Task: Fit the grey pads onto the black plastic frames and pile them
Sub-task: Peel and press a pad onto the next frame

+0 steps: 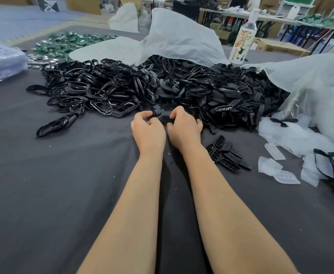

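A big heap of glossy black plastic frames (110, 89) lies across the far half of the table, with darker matt pads (239, 95) heaped to its right. My left hand (148, 131) and my right hand (184, 127) meet at the heap's near edge. Both pinch one small black frame piece (165, 119) between their curled fingers; most of it is hidden by the fingers. A short row of stacked black pieces (226, 155) lies just right of my right wrist.
The table (53, 194) is covered in dark grey cloth. White plastic bags (178, 36) drape behind and right of the heap. Translucent white pads (281, 169) lie at the right, a bottle (241, 42) at the back, green parts (69, 42) far left.
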Available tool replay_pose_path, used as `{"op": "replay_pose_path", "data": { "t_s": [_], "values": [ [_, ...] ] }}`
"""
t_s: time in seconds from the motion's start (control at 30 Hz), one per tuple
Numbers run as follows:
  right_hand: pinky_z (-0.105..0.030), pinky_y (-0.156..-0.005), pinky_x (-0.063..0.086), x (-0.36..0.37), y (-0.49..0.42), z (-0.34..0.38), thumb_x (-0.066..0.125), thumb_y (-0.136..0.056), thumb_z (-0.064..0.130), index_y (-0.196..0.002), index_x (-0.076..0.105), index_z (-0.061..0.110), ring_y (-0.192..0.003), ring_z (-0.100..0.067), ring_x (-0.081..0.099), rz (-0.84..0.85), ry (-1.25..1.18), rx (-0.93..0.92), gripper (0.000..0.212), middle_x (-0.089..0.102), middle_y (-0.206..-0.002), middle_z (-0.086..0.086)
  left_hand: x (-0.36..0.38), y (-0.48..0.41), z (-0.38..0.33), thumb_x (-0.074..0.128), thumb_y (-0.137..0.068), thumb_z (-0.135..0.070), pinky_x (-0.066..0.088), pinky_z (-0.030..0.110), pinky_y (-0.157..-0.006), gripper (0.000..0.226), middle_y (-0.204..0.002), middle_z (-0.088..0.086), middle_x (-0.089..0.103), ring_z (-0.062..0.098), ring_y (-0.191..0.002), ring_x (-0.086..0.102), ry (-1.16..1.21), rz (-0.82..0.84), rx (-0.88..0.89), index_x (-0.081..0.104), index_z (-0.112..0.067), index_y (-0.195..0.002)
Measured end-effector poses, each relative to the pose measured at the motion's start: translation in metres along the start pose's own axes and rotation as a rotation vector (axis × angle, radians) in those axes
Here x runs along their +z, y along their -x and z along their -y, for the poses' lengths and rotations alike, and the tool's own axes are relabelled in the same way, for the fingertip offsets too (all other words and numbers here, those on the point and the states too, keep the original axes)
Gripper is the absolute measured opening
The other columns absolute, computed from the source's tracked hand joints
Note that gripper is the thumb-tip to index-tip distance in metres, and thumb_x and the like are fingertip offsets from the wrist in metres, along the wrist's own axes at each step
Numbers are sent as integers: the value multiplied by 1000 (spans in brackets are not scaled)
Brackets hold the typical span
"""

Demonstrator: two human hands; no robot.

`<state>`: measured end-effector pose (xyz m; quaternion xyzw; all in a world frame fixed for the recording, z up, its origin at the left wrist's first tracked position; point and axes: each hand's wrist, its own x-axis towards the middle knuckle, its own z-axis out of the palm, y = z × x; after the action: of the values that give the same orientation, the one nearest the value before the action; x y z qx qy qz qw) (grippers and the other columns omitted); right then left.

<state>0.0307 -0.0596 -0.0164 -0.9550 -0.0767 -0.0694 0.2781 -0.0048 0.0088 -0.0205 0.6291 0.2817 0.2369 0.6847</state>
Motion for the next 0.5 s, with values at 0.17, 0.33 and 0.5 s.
{"op": "replay_pose_path", "data": {
  "t_s": [0.17,0.33,0.5],
  "values": [
    [-45,-111,24,-5,4,-5,58,-92,24,-135,42,18,-124,-21,46,-39,-31,-67,46,56,-127,1,-1,0,3,46,-96,-11,37,7,-63,19,-125,2,54,-7,-73,48,-40,2,49,54,-20,-111],
    [-29,-99,40,-25,18,-18,65,-87,13,-131,49,16,-115,-16,54,-33,-287,-250,47,60,-122,-1,-1,8,-1,54,-97,-25,53,34,-89,28,-98,-1,67,15,-90,66,-38,131,70,59,-14,-123],
    [-5,-90,35,-35,30,-34,66,-87,14,-124,56,15,-107,-4,52,-98,-395,-196,39,61,-119,4,3,20,-2,58,-94,-8,57,33,-85,12,-88,3,68,9,-70,66,11,259,0,58,-19,-90]
  ]
}}
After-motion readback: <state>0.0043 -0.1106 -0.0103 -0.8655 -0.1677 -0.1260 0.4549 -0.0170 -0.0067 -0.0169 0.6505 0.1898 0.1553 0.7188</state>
